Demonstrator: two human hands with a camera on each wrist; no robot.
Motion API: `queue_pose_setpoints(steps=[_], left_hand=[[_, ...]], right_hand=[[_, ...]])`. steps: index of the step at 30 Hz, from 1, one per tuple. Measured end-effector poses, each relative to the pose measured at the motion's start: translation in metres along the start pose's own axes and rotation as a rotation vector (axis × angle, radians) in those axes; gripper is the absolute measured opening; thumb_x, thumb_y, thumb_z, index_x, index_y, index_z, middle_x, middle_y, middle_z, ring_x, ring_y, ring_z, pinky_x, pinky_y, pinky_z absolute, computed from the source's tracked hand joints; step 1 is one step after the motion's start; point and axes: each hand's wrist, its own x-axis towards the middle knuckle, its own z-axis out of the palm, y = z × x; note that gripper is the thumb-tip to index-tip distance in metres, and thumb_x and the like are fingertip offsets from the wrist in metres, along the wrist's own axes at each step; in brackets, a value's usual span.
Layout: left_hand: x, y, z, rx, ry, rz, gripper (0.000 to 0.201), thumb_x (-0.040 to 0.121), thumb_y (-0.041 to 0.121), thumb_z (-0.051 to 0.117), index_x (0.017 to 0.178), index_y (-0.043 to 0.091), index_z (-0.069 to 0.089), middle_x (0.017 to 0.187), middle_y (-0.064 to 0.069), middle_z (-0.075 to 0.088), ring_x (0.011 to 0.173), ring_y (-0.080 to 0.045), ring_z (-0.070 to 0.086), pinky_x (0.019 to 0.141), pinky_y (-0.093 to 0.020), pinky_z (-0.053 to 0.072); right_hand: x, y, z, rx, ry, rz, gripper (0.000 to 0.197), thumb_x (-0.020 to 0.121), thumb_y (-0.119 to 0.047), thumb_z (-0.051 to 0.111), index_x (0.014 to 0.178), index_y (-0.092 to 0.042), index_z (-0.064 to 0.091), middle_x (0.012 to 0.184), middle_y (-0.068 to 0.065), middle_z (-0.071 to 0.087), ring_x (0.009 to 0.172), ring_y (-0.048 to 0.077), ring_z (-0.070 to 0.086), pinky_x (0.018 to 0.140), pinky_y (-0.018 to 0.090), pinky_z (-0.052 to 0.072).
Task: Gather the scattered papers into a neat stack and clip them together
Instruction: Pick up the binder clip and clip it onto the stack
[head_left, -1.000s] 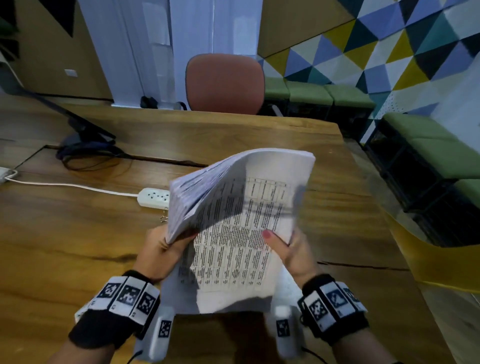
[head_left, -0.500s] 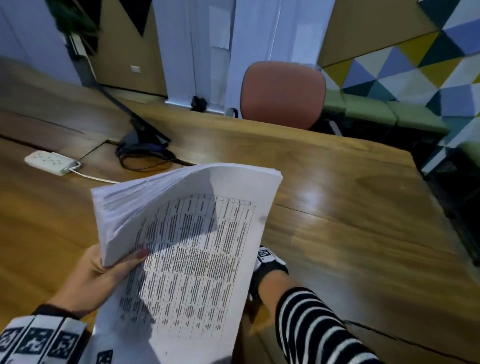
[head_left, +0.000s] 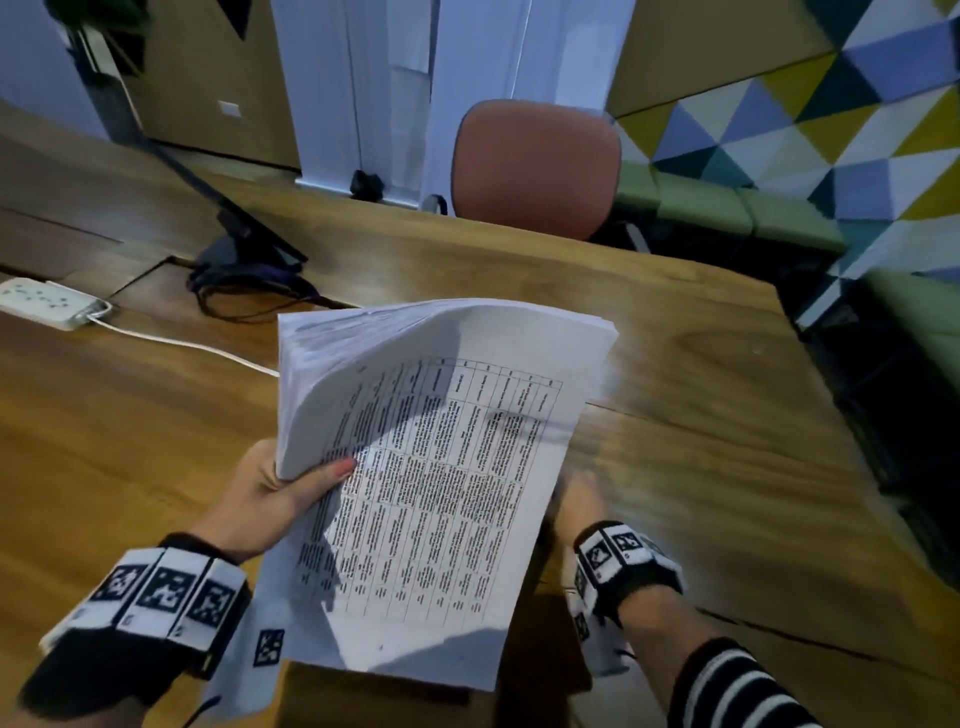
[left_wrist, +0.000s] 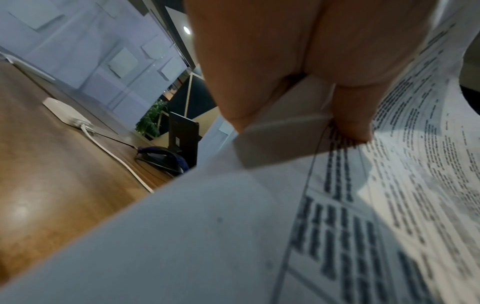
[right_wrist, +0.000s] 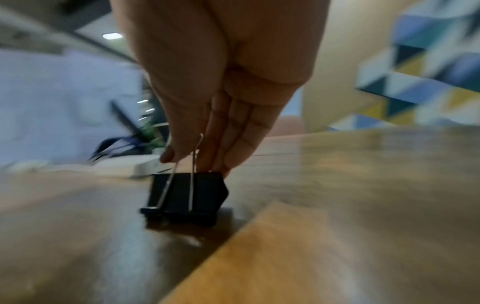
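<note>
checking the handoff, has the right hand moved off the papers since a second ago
Yes. The right hand has left the stack of papers, which it held a second ago, dropped to the wooden table, and now pinches the binder clip.

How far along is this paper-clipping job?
Gathering looks done: the left hand grips the papers as one stack above the table. In hand: the right hand pinches the wire handle of a black binder clip that sits on the table. Left: clipping the clip onto the stack.
</note>
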Motion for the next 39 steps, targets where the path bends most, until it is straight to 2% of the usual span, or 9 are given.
queue_pose_setpoints(steps=[3,8,11,13,15,18,21,28,39], left_hand=[[-0.006,0.008,0.014,-0.025,-0.072,0.042,0.029,0.065,0.042,0.076,0.078,0.017,0.068,0.082,-0.019,0.063,0.064,-0.013,0.059,0.065,-0.04,0.052],[-0.016,-0.004,0.032,0.037,-0.106,0.069,0.083,0.05,0.072,0.069,0.067,-0.008,0.058,0.065,-0.031,0.054,0.057,-0.034,0.053,0.059,-0.037,0.046],[-0.022,-0.012,0.042,0.064,-0.138,0.057,0.096,0.047,0.076,0.066,0.07,-0.017,0.058,0.073,-0.042,0.057,0.061,-0.041,0.057,0.06,-0.039,0.049],[-0.025,-0.014,0.048,0.071,-0.159,0.029,0.097,0.044,0.076,0.067,0.069,-0.017,0.059,0.075,-0.043,0.058,0.063,-0.029,0.056,0.063,-0.037,0.047],[-0.028,-0.013,0.056,0.088,-0.167,0.015,0.087,0.051,0.065,0.073,0.069,-0.019,0.058,0.073,-0.041,0.058,0.059,-0.034,0.055,0.059,-0.036,0.046],[-0.029,-0.009,0.067,0.108,-0.164,0.005,0.044,0.075,0.02,0.07,0.066,-0.021,0.055,0.062,-0.035,0.058,0.055,-0.032,0.051,0.056,-0.031,0.042],[-0.03,-0.002,0.076,0.174,-0.182,-0.002,0.028,0.08,0.0,0.063,0.055,-0.011,0.054,0.05,-0.012,0.056,0.048,-0.018,0.049,0.046,-0.023,0.04],[-0.036,0.01,0.089,0.19,-0.221,0.069,0.028,0.079,0.0,0.063,0.054,0.004,0.052,0.042,0.001,0.057,0.042,-0.009,0.047,0.042,-0.014,0.037],[-0.044,0.03,0.098,0.139,-0.319,0.083,0.039,0.075,0.015,0.068,0.065,-0.018,0.05,0.051,-0.007,0.052,0.045,-0.014,0.047,0.046,-0.024,0.04]], right_hand=[[-0.016,0.048,-0.023,-0.002,0.198,0.02,0.016,0.075,-0.013,0.071,0.069,-0.016,0.056,0.079,0.002,0.061,0.076,0.015,0.059,0.076,0.029,0.052],[-0.074,0.079,-0.069,0.394,0.238,0.09,0.025,0.076,0.0,0.067,0.064,-0.01,0.047,0.075,0.011,0.059,0.076,0.024,0.059,0.067,0.029,0.049],[-0.106,0.073,-0.096,0.52,0.317,-0.037,0.021,0.074,0.003,0.069,0.079,-0.009,0.051,0.081,0.006,0.061,0.076,0.018,0.061,0.059,0.019,0.05],[-0.124,0.059,-0.112,0.599,0.364,-0.131,0.042,0.072,0.003,0.07,0.105,-0.013,0.05,0.092,0.005,0.065,0.086,0.016,0.063,0.065,0.02,0.054],[-0.141,0.04,-0.128,0.662,0.413,-0.252,0.055,0.071,0.007,0.069,0.117,-0.013,0.046,0.095,0.003,0.065,0.086,0.012,0.065,0.068,0.016,0.056],[-0.163,0.013,-0.146,0.567,0.444,-0.458,0.043,0.065,0.007,0.072,0.1,-0.011,0.058,0.091,0.001,0.067,0.08,0.006,0.068,0.07,0.013,0.054],[-0.182,-0.011,-0.155,0.476,0.467,-0.583,0.039,0.055,-0.01,0.078,0.088,-0.019,0.06,0.088,0.001,0.068,0.08,0.007,0.069,0.073,0.018,0.055],[-0.193,-0.037,-0.161,0.212,0.559,-0.65,0.031,0.058,-0.013,0.084,0.072,-0.024,0.059,0.082,0.008,0.07,0.078,0.027,0.069,0.074,0.046,0.058],[-0.2,-0.056,-0.163,0.114,0.379,-0.727,0.029,0.053,-0.03,0.077,0.072,-0.018,0.059,0.082,0.016,0.071,0.073,0.028,0.071,0.068,0.044,0.059]])
